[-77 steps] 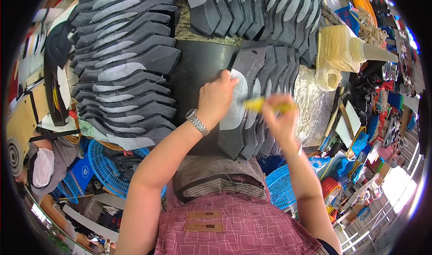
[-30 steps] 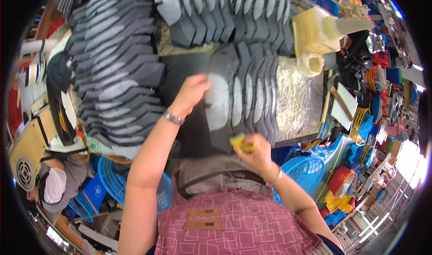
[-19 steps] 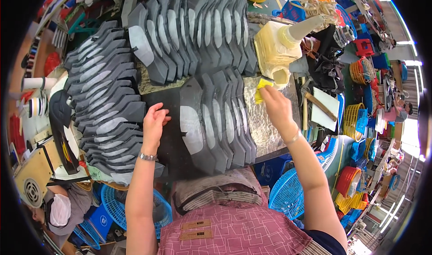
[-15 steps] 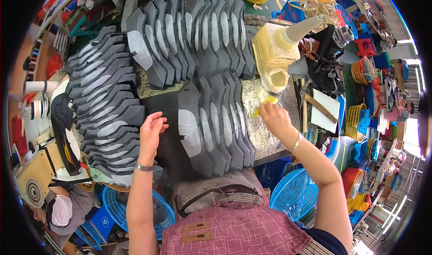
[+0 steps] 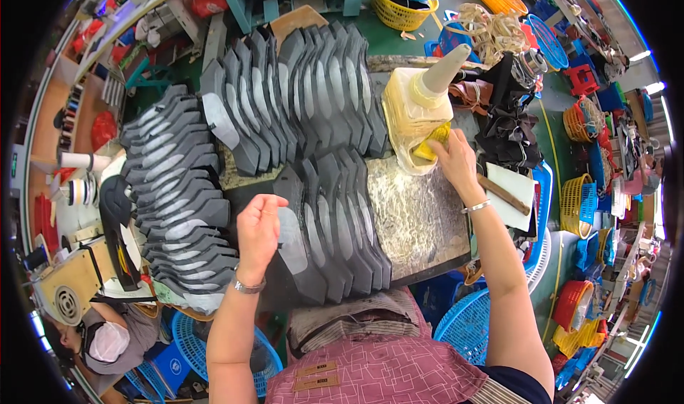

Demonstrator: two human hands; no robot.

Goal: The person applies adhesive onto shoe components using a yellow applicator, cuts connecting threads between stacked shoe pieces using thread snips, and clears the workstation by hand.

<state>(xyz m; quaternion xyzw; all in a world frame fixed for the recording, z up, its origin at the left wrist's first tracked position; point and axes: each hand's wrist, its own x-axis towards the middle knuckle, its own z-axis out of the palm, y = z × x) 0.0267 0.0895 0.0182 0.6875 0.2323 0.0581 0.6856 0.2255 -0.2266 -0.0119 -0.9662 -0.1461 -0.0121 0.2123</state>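
My right hand (image 5: 457, 163) grips a yellow-handled brush (image 5: 432, 143) at the low opening of a glue-crusted, cream-coloured container (image 5: 420, 112); the brush's working end is hidden inside. A grey cone (image 5: 447, 69) tops that container. My left hand (image 5: 258, 234) is raised with its fingers curled in, nothing visible in them, beside the near stack. That stack is of overlapping dark grey shaped pieces (image 5: 335, 240) with lighter grey patches, fanned on a dark board. Similar fanned rows lie behind it (image 5: 306, 97) and to its left (image 5: 171, 183).
Right of the stack lies a glue-coated work surface (image 5: 420, 219). A wooden-handled tool (image 5: 504, 194) rests on a white pad at the right. Blue baskets (image 5: 463, 322) stand below the table edge. Another person (image 5: 117, 340) sits at the lower left near a machine.
My right hand has moved up with the brush, from above the work surface to the container's opening. My left hand's fingers have curled in. The whole view has shifted slightly.
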